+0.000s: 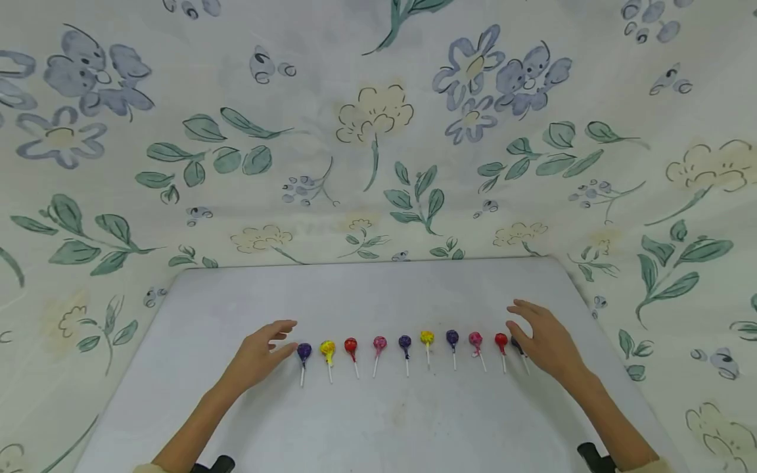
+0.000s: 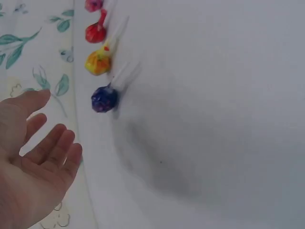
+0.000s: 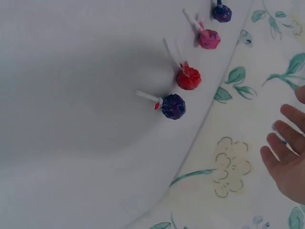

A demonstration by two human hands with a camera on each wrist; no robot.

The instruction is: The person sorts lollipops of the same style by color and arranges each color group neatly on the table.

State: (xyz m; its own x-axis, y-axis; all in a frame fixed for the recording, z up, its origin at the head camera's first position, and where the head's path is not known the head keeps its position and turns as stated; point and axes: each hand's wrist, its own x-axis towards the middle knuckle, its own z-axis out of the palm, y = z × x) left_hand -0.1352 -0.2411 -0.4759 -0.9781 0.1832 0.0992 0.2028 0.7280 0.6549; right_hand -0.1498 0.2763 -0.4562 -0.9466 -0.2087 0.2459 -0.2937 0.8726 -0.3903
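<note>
Several wrapped lollipops lie in a row across a white board, sticks toward me. My left hand hovers at the row's left end, beside a purple lollipop, fingers loosely extended and holding nothing. A yellow lollipop and a red lollipop come after it. At the right end my right hand partly covers a dark purple lollipop in the head view; its fingers are relaxed and nothing is in them. Beside that lies another red lollipop, then a pink lollipop. Both wrist views show the hands apart from the candy.
The white board has rounded far corners. Floral cloth spreads behind and around it. In the row's middle are a pink lollipop, a second yellow lollipop and more purple ones. Dark wrist mounts show near the bottom edge.
</note>
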